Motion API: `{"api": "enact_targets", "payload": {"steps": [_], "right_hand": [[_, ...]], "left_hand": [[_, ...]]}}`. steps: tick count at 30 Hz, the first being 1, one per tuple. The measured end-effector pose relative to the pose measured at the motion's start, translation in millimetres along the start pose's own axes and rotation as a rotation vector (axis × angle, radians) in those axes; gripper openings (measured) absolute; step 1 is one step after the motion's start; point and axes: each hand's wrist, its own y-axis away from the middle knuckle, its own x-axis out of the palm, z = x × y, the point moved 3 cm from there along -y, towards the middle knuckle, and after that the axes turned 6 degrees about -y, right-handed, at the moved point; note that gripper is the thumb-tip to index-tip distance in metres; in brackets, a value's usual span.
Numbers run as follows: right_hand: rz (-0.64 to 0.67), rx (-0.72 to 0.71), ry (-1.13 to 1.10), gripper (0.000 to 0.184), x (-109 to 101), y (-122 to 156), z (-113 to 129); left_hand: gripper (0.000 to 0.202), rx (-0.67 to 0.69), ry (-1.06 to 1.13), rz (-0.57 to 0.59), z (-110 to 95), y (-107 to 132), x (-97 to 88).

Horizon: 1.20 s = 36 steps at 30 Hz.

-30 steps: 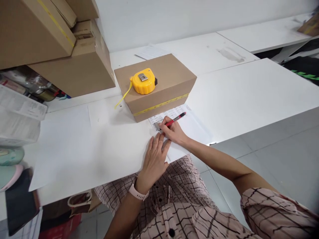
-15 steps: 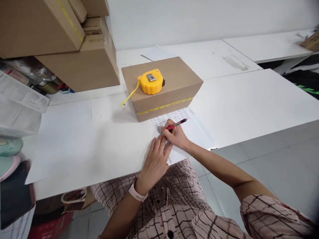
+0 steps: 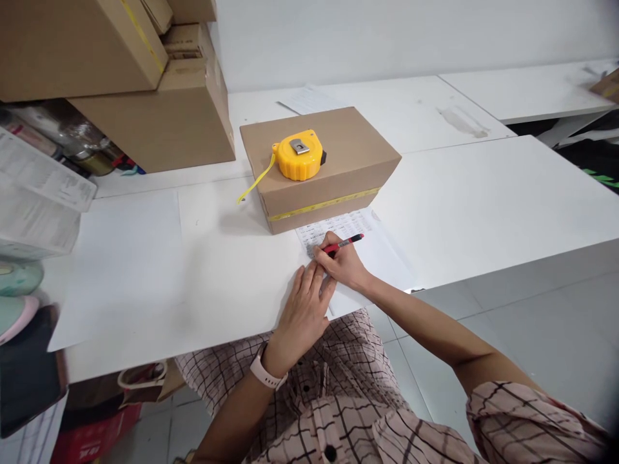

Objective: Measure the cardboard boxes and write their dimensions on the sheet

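Observation:
My right hand [image 3: 341, 261] is closed around a red and black pen [image 3: 345, 242], its tip low over a sheet of paper [image 3: 382, 254] with rows of writing. Flat on the sheet's left edge and the table lies my left hand [image 3: 305, 299], fingers stretched out and touching the right hand. Just beyond the sheet stands a closed cardboard box [image 3: 333, 187] with a strip of yellow tape, covering the sheet's far part. On the box rests a yellow tape measure [image 3: 300, 156] with a yellow strap.
Large cardboard boxes [image 3: 159, 125] are stacked at the back left. A blank white sheet [image 3: 126, 270] lies on the white table [image 3: 483, 200]. A dark phone-like device [image 3: 31, 374] sits at the left edge. Another paper [image 3: 309, 101] lies behind the box.
The view has shifted slightly, so the box and tape measure appear a little further right and up. Both hands keep nearly the same place, the pen still in the right one.

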Motion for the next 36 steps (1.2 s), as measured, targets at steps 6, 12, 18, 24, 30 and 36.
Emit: {"api": "enact_targets", "payload": {"steps": [6,12,18,24,30,36], "right_hand": [[-0.007,0.017,0.014,0.023,-1.3,0.8,1.0],[-0.004,0.01,0.015,0.023,-0.9,0.3,1.3],[-0.025,0.011,0.012,0.024,-2.3,0.7,5.3],[-0.014,0.017,0.009,0.024,-1.6,-0.3,1.6],[-0.034,0.023,0.007,0.024,-2.7,-0.1,-2.0],[-0.045,0.027,0.007,0.024,-3.0,-0.3,1.6]], "left_hand": [[0.08,0.001,-0.003,0.016,-0.3,0.1,-1.2],[0.085,-0.005,0.006,0.017,0.0,0.3,0.0],[0.083,-0.004,0.007,0.036,-0.5,0.6,0.0],[0.084,0.001,0.001,0.029,-0.7,0.3,-1.2],[0.083,-0.004,0.001,0.025,-0.2,0.7,0.2],[0.082,-0.012,0.012,0.025,-0.2,1.6,2.5]]}}
